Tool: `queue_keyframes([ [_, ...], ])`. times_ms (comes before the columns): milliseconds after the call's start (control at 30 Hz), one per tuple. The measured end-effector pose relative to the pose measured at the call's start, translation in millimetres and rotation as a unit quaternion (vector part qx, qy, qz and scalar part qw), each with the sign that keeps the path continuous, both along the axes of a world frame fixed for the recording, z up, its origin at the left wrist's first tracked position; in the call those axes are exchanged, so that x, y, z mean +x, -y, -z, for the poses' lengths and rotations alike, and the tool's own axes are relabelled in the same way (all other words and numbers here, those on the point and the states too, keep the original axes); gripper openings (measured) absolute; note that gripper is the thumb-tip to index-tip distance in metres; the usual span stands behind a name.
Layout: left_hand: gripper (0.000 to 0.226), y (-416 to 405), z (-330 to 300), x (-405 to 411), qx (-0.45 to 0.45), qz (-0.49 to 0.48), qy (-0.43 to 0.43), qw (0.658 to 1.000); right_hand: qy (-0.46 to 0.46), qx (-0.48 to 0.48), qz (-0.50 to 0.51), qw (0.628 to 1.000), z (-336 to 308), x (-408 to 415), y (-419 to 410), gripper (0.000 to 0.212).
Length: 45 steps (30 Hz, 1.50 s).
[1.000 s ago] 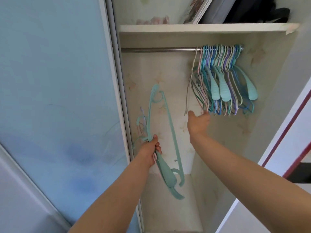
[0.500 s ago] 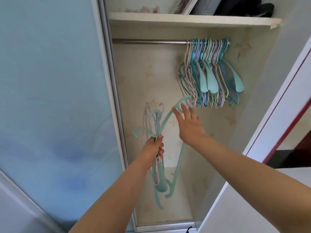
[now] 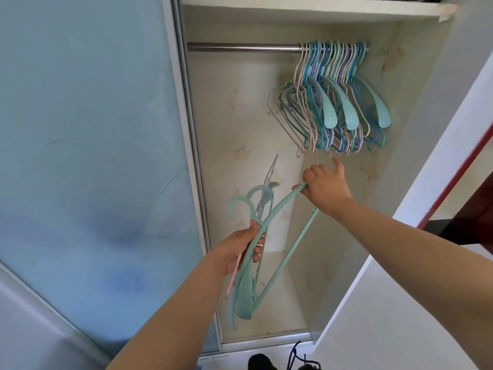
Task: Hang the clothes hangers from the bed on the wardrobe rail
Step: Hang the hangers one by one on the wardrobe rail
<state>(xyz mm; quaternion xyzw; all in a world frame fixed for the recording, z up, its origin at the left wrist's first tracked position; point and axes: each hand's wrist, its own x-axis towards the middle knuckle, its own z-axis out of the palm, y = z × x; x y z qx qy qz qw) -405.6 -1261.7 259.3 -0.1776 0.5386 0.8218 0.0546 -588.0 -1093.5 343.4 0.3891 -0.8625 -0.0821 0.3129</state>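
Right now the left hand (image 3: pixel 241 248) grips a small bunch of hangers (image 3: pixel 246 279) by their necks, down at about seven o'clock from the wardrobe rail (image 3: pixel 242 47), hooks pointing up and to the left. The right hand (image 3: pixel 324 186) is closed round one arm of a mint hanger (image 3: pixel 277 209) from that bunch, drawing it toward three o'clock. Many hanged hangers (image 3: pixel 338 102) already crowd the rail's right end, leaving the left stretch bare. Tangling looks the main risk: the mint hanger's lower bar crosses the others near the left hand, so a sharp pull could drag a thin pink or lilac one out and let it drop to the wardrobe floor (image 3: pixel 277 311). Held by the arm, not the hook, the hanger may also swing and knock the crowded ones when lifted.
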Motion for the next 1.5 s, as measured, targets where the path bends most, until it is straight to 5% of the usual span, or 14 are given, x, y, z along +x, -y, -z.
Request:
queue_keyframes([
  [167, 0.033, 4, 15, -11, 0.024, -0.045, 0.053, 0.997, 0.030, -0.027, -0.088, 0.995, -12, -18, -15, 0.057],
  [333, 0.027, 10, 22, -27, 0.139, -0.138, 0.089, 0.977, 0.022, -0.041, -0.084, 0.995, -19, -23, -27, 0.047],
  [800, 0.037, 31, 23, -55, 0.263, -0.265, -0.014, 0.928, 0.040, -0.044, -0.088, 0.994, 7, -35, -88, 0.035],
  [1100, 0.023, 18, 23, -38, 0.025, -0.146, 0.001, 0.989, 0.072, 0.212, 0.112, 0.968, 0, -20, -86, 0.029],
  [1300, 0.028, -6, 24, -31, -0.058, -0.088, 0.040, 0.994, 0.064, 0.254, 0.114, 0.958, -8, -5, -56, 0.025],
  [1500, 0.023, -7, 31, -26, -0.046, -0.105, 0.041, 0.993, 0.114, 0.273, 0.119, 0.948, -10, 2, -50, 0.035],
])
